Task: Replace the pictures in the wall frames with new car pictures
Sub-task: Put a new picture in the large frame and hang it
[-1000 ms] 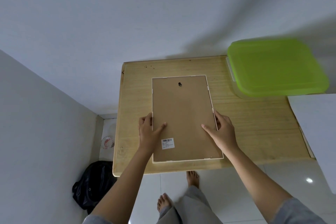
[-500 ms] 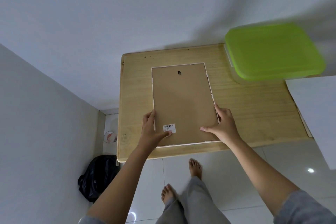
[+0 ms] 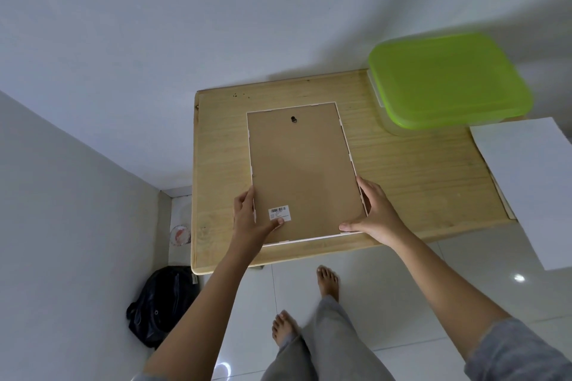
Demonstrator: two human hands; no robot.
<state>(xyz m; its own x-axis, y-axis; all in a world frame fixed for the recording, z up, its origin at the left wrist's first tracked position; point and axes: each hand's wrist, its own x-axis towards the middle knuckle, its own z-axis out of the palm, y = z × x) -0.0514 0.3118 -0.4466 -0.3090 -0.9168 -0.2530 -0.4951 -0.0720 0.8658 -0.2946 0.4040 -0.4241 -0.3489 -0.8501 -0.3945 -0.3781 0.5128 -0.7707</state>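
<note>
A white picture frame (image 3: 301,164) lies face down on the wooden table (image 3: 418,176), its brown backing board up, with a black hanger hole near the far edge and a barcode sticker near me. My left hand (image 3: 250,219) grips the frame's near left edge, thumb on the sticker. My right hand (image 3: 373,213) grips the near right corner, thumb along the bottom edge. A white sheet (image 3: 532,182) lies face down at the table's right end, overhanging the edge; no picture shows on it.
A clear plastic box with a green lid (image 3: 445,80) stands at the table's far right. The table sits against white walls in a corner. On the tiled floor to the left lie a black bag (image 3: 161,303) and a small round object (image 3: 180,234). My bare feet are below the table's edge.
Both hands have slid down the frame's sides toward its near corners. The frame stays flat on the table; the view has shifted a little.
</note>
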